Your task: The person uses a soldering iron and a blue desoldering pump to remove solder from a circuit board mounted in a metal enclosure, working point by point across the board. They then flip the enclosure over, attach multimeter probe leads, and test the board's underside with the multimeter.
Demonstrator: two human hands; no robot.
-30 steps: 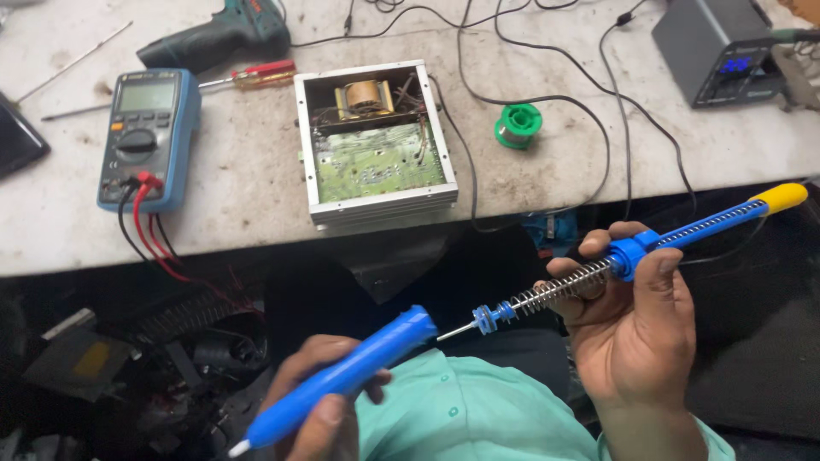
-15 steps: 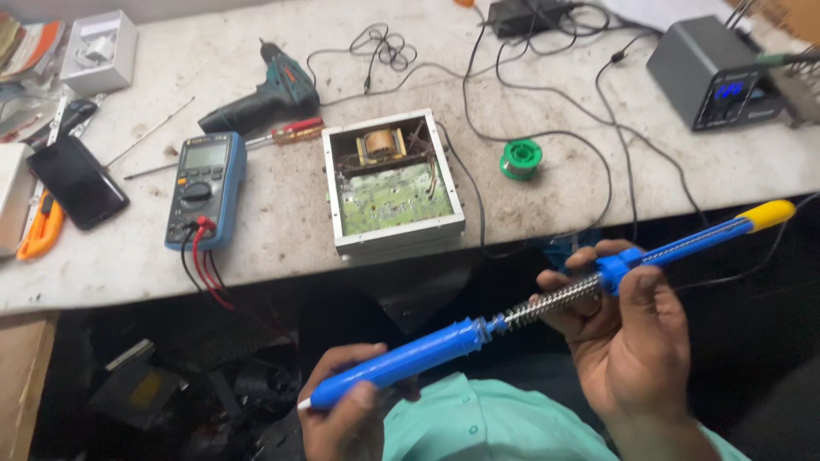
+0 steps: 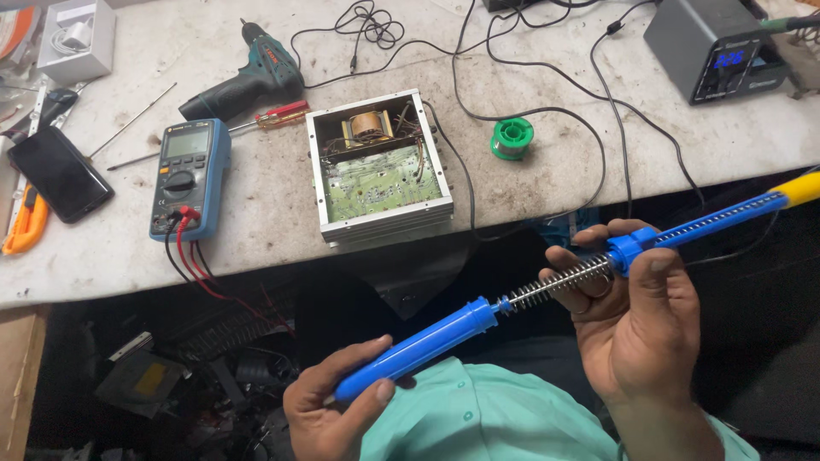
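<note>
My left hand (image 3: 329,405) grips the blue barrel (image 3: 418,346) of a taken-apart desoldering pump, low in the view over my green shirt. My right hand (image 3: 632,316) holds the pump's blue plunger rod (image 3: 709,220) by its collar, thumb on top. The rod ends in a yellow knob (image 3: 799,188) at the right edge. A bare metal spring (image 3: 555,280) on the rod spans the gap between the two parts, its left end at the barrel's mouth. Both hands are in front of the bench's near edge, below the open metal case with a green circuit board (image 3: 380,175).
On the worn white bench (image 3: 256,230) lie a blue multimeter (image 3: 190,175) with red and black leads, a dark green drill (image 3: 248,77), a red screwdriver (image 3: 269,115), a green solder spool (image 3: 512,137), a phone (image 3: 58,175), a soldering station (image 3: 717,47) and black cables (image 3: 547,94). Clutter sits under the bench (image 3: 145,376).
The view has shifted, so more of the bench's left side shows. The barrel has slid up along the rod and the exposed spring is shorter. Both hands keep their grip.
</note>
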